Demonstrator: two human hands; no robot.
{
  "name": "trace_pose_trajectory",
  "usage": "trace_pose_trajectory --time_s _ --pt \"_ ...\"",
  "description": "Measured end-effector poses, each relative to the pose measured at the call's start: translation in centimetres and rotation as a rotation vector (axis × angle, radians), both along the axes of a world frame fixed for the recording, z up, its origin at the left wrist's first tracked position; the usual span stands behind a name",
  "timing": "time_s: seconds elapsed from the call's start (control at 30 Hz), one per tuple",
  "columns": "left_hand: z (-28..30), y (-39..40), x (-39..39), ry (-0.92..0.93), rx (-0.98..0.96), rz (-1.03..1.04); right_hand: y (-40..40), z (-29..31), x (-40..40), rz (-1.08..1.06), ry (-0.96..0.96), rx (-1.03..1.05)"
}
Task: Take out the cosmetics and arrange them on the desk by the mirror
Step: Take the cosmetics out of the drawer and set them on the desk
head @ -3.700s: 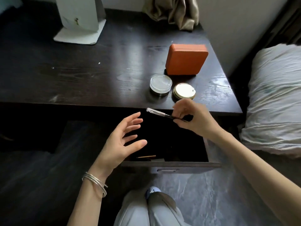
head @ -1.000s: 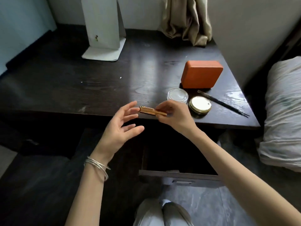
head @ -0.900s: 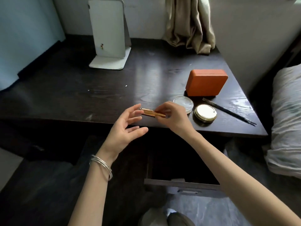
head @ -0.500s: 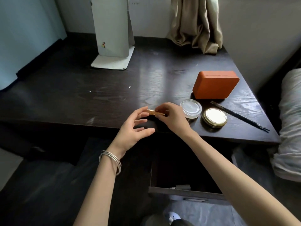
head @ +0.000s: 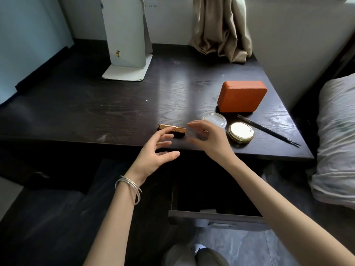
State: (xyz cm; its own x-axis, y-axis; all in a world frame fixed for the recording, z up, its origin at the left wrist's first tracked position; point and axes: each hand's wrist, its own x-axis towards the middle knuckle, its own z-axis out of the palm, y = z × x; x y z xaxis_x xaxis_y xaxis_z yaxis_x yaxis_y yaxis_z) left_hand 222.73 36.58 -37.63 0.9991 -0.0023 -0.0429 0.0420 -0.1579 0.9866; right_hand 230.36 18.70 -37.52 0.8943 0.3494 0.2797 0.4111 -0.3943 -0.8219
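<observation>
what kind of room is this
Most likely a bedroom with a dressing desk: a standing mirror on the dark desk, a pillow beside it, and a curtain behind.

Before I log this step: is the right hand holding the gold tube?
No: the gold tube lies on the desk, right hand open beside it.

I see bare forearms, thin silver bangles (head: pixel 129 187) circling my left wrist, grey trousers (head: pixel 194 255) and a pale shoe (head: pixel 198 247) below.
</observation>
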Motion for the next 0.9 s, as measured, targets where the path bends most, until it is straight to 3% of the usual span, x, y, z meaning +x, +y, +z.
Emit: trace_pose_trajectory --time_s 0.17,0.4,0.57,0.7,0.9 --pt "-0.9 -1.1 -1.6 0.017 -0.003 -0.026 -3.7 -1.1 -2.9 0.068 0.104 0.022" --pt "-5.9 -4.2 -5.3 0.126 -0.058 -0.076 -7.4 -8.2 -4.7 0.147 0.341 -0.062" --pt "-9.5 -5.2 -7.2 0.227 -0.065 -0.070 -9.0 -13.5 -3.9 0.312 0.505 -0.282" --pt "-10.8 -5.8 -7.9 0.237 -0.041 -0.053 -9.4 -16.9 -2.9 0.480 0.565 -0.603" --pt "-11.1 -5.8 -8.0 0.225 -0.023 -0.045 -9.0 -19.5 -2.7 0.583 0.559 -0.750"
